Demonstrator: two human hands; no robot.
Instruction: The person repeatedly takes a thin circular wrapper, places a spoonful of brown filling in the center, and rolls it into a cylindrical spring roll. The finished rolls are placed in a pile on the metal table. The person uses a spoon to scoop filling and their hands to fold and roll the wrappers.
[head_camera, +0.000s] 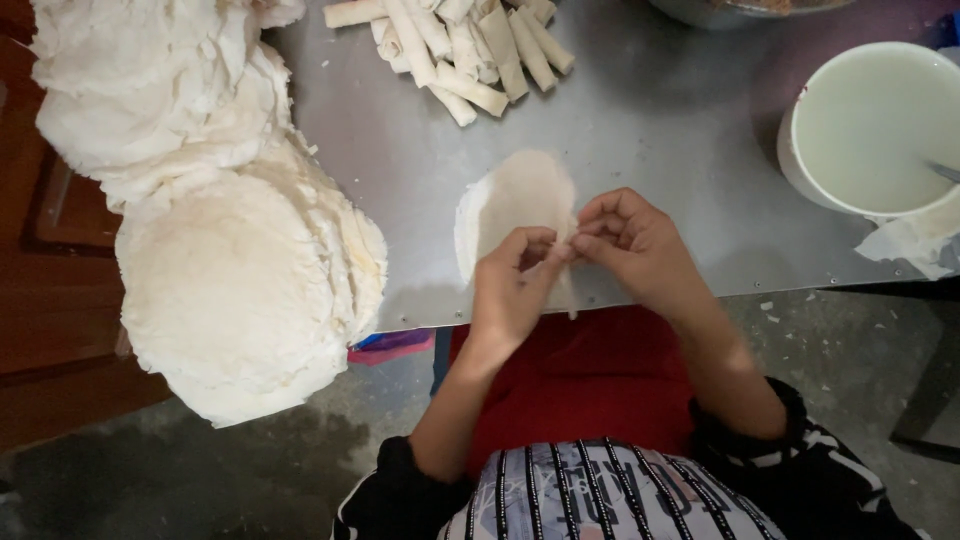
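A thin round pale wrapper (522, 195) lies on the grey metal table (660, 130) near its front edge. My left hand (512, 285) and my right hand (635, 245) meet at the wrapper's near right edge, fingertips pinching it together. The pinched part is folded up between the fingers. A pile of rolled pale sticks (470, 45) lies at the far side of the table, apart from both hands.
Big stacks of round white wrappers (240, 280) hang over the table's left edge, with more stacks (150, 90) behind. A white bowl of cloudy liquid (875, 130) with a utensil stands at right, a crumpled scrap (915, 245) below it. A metal bowl rim (740, 10) shows at the top.
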